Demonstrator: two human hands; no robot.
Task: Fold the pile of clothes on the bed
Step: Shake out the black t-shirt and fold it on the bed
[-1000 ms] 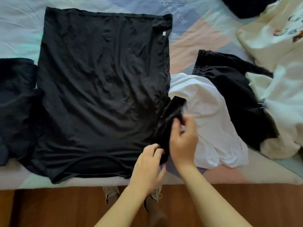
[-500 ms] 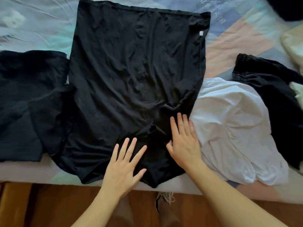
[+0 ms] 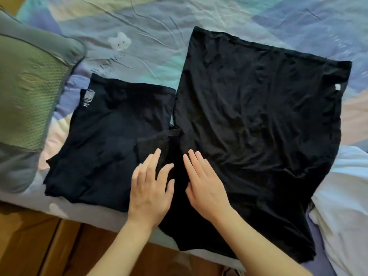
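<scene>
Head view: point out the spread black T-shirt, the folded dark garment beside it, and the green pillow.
Spread black T-shirt [image 3: 264,120], head view, middle of its body.
Folded dark garment [image 3: 111,140], head view, centre of its top layer.
Green pillow [image 3: 29,92], head view, mesh face.

Blurred lettering on bed sheet, unreadable print on folded black garment

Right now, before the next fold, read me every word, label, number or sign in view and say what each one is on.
Bedsheet, print beside the white bear: a few upside-down capital letters, partly creased and not readable for certain.
Folded black garment, grey printed label inside its far-left corner: lines of text, too small and blurred to read.
Black T-shirt, white tag at its far-right edge: no readable text.
Nothing else carries writing.
</scene>
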